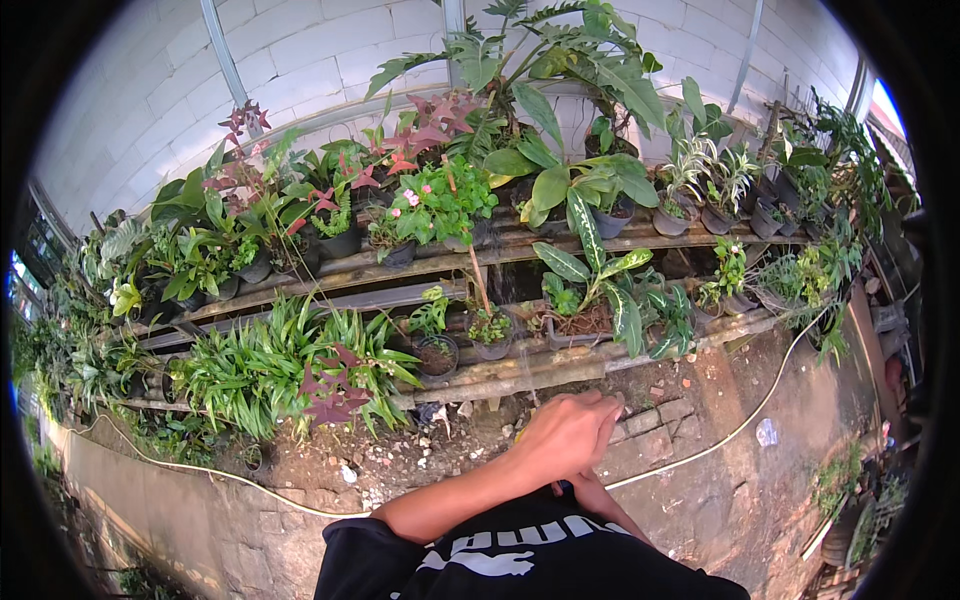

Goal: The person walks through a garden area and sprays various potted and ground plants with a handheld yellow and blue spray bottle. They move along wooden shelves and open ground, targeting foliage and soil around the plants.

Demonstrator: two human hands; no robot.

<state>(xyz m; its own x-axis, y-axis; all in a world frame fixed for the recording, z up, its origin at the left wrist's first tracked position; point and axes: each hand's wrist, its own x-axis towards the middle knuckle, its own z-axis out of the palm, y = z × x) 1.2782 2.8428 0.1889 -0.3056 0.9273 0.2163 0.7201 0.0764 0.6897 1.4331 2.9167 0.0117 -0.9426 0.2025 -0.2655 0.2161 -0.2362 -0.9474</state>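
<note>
My left hand (pixel 574 427), its fingers curled, reaches across in front of my body, beside the lower plant shelf. Below it my right hand (pixel 583 478) shows only in part, and its fingers are hidden. Small yellow and blue bits show at the left hand's edges; what they belong to is hidden. A thin stream of water (pixel 526 367) rises from near the hands toward the shelves. Closest on the lower shelf (pixel 510 386) are a small potted plant (pixel 491 330) and a rectangular planter (pixel 574 339) holding a white-veined dieffenbachia (pixel 589 274).
A pale hose (pixel 720 450) curves over the ground and passes behind my arms. Several potted plants crowd the upper shelf (pixel 360 279) before a white block wall (pixel 315 45). Stones, loose bricks (pixel 646 421) and a clear plastic cup (pixel 766 433) lie on the ground.
</note>
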